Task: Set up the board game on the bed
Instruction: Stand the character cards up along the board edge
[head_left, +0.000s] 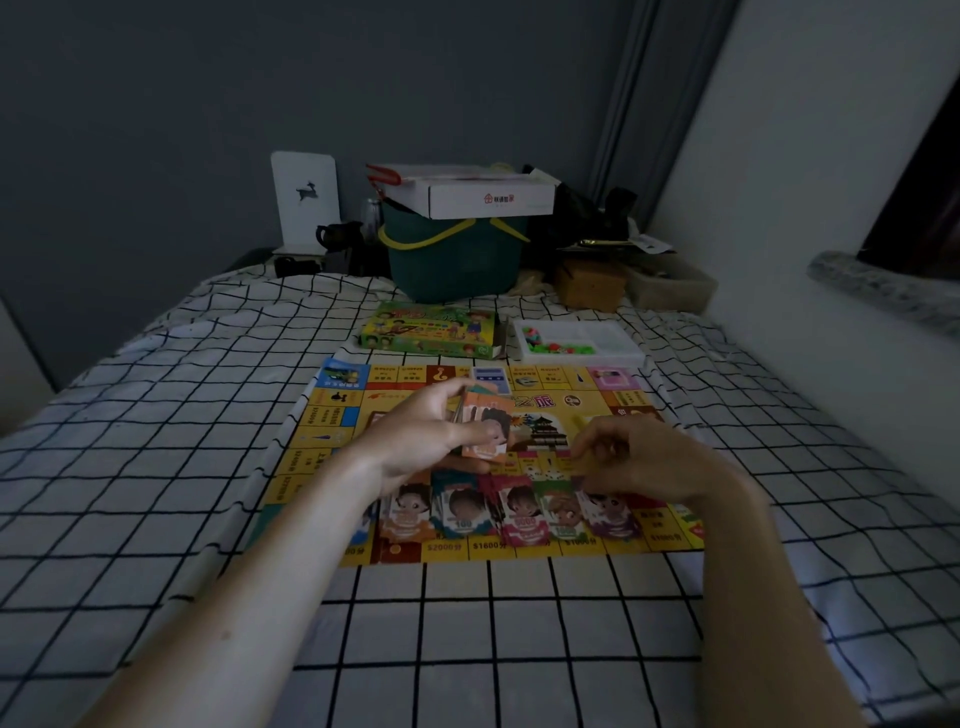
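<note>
Over board (332, 415): L hand (415, 441) gripping upright note stack (485, 426); R hand (639, 457) curled, grip unclear.

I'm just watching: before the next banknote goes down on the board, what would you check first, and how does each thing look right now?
1. Board lies flat on the bed: ok.
2. Left hand grips the stack of notes: ok.
3. Right hand holds a note ready to place: cannot tell, fingers curled and blurred.
4. Sorted money piles sit in a row along the near edge: ok.
5. Piles squared up: not ok, some look fanned.
6. Tray of pieces and game box beyond the board: ok.
</note>
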